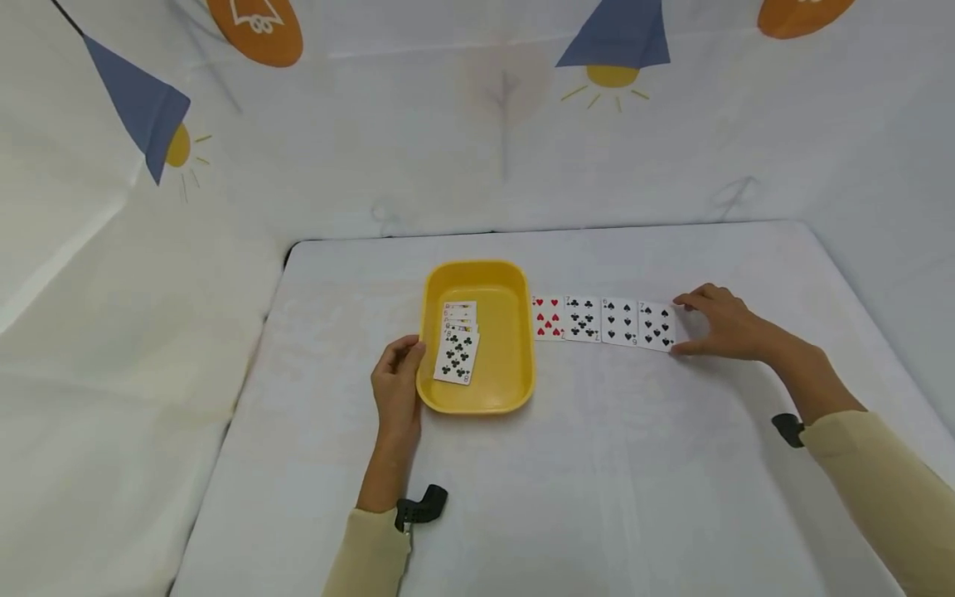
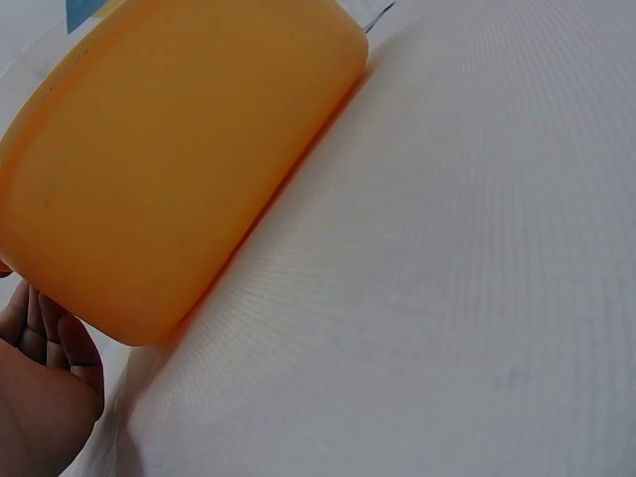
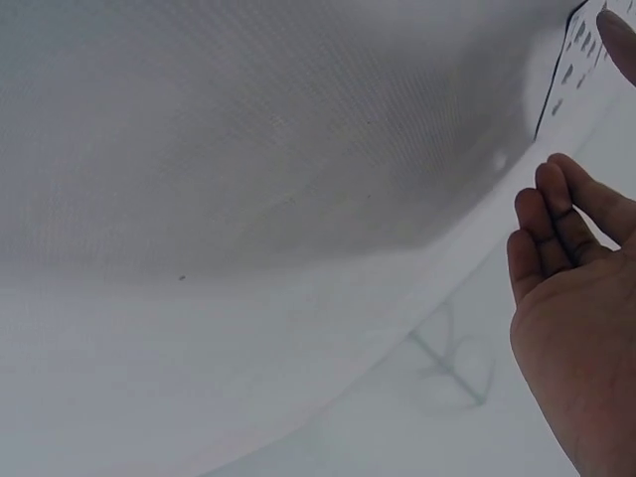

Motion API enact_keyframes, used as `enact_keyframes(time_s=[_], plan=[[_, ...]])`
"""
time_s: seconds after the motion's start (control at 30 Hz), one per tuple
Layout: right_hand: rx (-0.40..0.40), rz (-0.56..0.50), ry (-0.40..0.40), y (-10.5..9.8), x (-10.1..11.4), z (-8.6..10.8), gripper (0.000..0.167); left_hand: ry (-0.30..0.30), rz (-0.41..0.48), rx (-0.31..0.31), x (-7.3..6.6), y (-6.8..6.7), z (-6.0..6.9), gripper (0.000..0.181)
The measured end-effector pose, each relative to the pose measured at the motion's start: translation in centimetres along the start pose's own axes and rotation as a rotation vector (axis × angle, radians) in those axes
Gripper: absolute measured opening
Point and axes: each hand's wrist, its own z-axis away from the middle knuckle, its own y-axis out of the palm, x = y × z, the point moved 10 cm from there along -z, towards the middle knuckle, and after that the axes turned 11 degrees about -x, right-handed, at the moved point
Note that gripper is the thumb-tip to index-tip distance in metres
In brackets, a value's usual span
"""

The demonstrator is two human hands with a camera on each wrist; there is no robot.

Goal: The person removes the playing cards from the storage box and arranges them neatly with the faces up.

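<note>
My left hand (image 1: 398, 383) grips the left rim of a yellow tray (image 1: 511, 390), thumb over the edge; in the left wrist view its curled fingers (image 2: 60, 343) meet the tray's orange-looking wall (image 2: 179, 169). Inside lie overlapping playing cards, an eight of clubs (image 1: 457, 356) uppermost. Right of the tray runs a row of face-up cards: hearts (image 1: 548, 318), clubs (image 1: 583, 319), a six of spades (image 1: 620, 322) and another spade card (image 1: 656, 326). My right hand (image 1: 719, 325) is at the row's right end, thumb and forefinger spread by that last card's corners.
A white cloth covers the table (image 1: 582, 497), which ends at a back edge below a white fabric wall (image 1: 448, 149) printed with lamps and suns. More white fabric (image 1: 89, 315) hangs along the left side. Dark straps (image 1: 421, 506) sit at both wrists.
</note>
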Motion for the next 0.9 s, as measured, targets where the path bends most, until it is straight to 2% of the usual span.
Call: enact_keyframes(time_s=[0.13, 0.3, 0.5, 0.9], plan=[[-0.023, -0.009, -0.011, -0.2, 0.3, 0.4, 0.085, 0.000, -0.001, 0.007, 0.0, 0.2, 0.0, 0.028], [-0.064, -0.052, -0.050, 0.0, 1.9, 0.5, 0.077, 0.002, -0.001, 0.001, 0.0, 0.0, -0.1, 0.027], [-0.114, -0.065, -0.101, -0.3, 4.9, 0.4, 0.074, -0.013, 0.009, 0.002, -0.1, 0.0, 0.0, 0.026], [-0.138, -0.103, -0.167, -0.1, 11.5, -0.5, 0.070, -0.004, 0.023, 0.006, 0.0, 0.1, -0.1, 0.027]])
